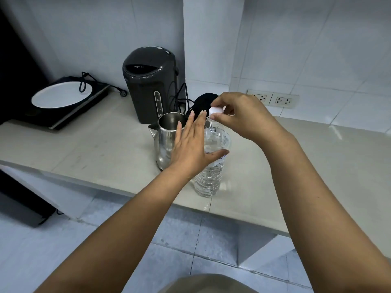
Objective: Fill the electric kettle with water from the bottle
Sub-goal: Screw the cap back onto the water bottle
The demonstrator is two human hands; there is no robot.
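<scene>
A clear plastic water bottle stands upright near the counter's front edge. Its white cap sits on the neck, pinched between the thumb and fingers of my right hand. My left hand lies flat-fingered against the bottle's left shoulder, thumb across its front, fingers apart. Just left of the bottle and behind my left hand stands the steel electric kettle, upright with its top open and spout pointing left. Its black lid or handle shows behind the hands.
A dark grey hot-water dispenser stands behind the kettle with black cables beside it. A white plate rests on a black induction hob at far left. Two wall sockets sit at the back right. The beige counter drops off to the tiled floor in front.
</scene>
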